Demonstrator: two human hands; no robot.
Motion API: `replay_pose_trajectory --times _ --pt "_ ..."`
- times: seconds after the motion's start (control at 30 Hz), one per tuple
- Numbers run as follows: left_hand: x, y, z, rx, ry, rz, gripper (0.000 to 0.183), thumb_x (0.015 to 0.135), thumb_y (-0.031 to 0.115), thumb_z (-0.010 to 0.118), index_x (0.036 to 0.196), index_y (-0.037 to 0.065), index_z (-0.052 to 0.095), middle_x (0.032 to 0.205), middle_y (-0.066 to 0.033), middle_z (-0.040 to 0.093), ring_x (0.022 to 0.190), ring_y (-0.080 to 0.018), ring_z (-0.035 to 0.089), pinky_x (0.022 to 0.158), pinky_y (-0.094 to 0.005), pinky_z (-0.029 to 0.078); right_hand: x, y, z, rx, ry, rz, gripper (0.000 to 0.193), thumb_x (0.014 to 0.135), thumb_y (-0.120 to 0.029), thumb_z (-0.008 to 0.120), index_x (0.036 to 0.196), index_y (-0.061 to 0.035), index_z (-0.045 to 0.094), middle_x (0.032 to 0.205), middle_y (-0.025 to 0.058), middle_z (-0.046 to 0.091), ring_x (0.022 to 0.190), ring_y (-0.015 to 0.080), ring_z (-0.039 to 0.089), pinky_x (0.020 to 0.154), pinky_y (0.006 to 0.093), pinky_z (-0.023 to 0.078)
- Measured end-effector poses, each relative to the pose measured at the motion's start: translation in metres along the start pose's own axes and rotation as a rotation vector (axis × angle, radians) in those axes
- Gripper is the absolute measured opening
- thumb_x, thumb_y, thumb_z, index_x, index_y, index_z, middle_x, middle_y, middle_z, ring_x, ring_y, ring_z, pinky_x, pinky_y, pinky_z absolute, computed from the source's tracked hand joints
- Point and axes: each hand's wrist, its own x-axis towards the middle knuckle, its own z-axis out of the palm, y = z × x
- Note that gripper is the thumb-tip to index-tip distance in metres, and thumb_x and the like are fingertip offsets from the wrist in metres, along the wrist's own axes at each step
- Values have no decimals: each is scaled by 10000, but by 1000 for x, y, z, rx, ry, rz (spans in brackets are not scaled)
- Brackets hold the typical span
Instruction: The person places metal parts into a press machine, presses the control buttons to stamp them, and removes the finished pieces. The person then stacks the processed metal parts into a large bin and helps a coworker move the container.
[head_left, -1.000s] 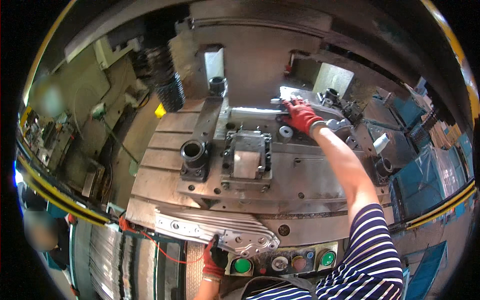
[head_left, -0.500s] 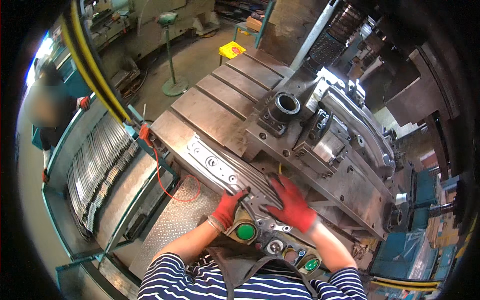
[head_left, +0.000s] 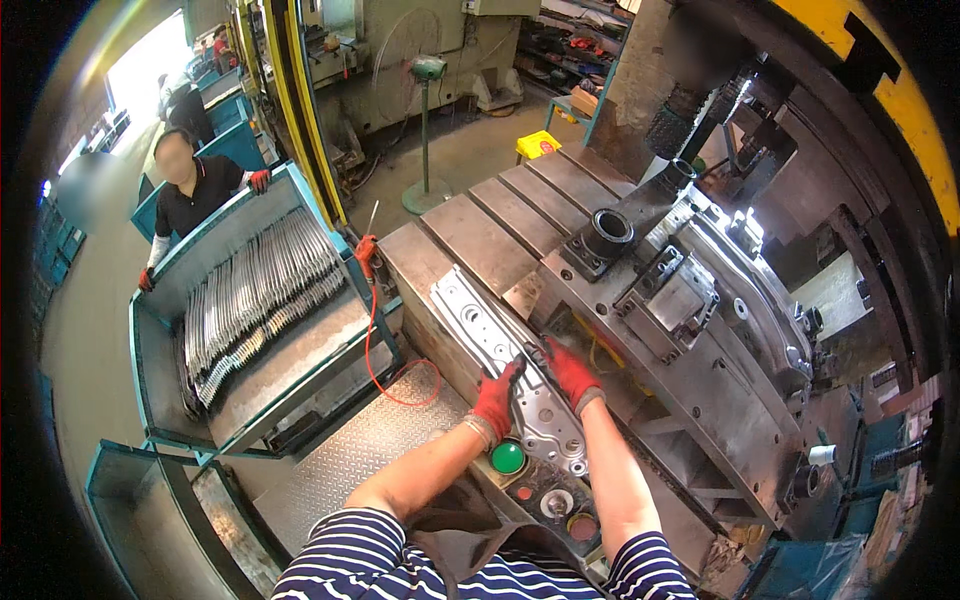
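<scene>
A small stack of long stamped metal panels (head_left: 470, 315), silvery with round holes, lies slantwise in front of me over the near edge of the press bed. My left hand (head_left: 497, 392), in a red glove with dark fingertips, grips the stack's left edge near its middle. On the opposite edge my right hand (head_left: 570, 375), gloved the same way, is closed around the panels' side. Below the near end of the panels sits a control box with a green push button (head_left: 508, 457) close to my left wrist.
The slotted press bed (head_left: 460, 228) carries a die (head_left: 650, 360) with a formed metal part (head_left: 745, 290) at right. At left, a person in red gloves holds a blue-rimmed bin (head_left: 290, 185) of stacked panels. A red hose (head_left: 368, 350) loops down; a green stand (head_left: 425, 150) stands beyond.
The fanned-out panels are now drawn together into a narrower stack. My right hand has gone from lying spread on them to gripping their side. The view has swung left.
</scene>
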Motion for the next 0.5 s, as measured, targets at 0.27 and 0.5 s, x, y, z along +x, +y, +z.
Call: replay_pose_trajectory --times 0.27,0.5 --pt "-35 32 -2 -14 -142 -329 477 846 416 626 1149 66 513 1055 -135 521 917 -291 503 805 -439 440 -2 34 33 334 112 81 494 980 -288 406 1405 -38 368 1443 196 378 1325 317 376 1093 393 296" --pt "-17 40 -16 725 -172 -238 1070 670 572 737 1445 25 243 1486 -290 195 1395 -405 167 1137 -460 194 -7 36 9 886 65 760 840 757 -678 591 1220 22 575 1191 139 618 1045 259 602 938 379 451"
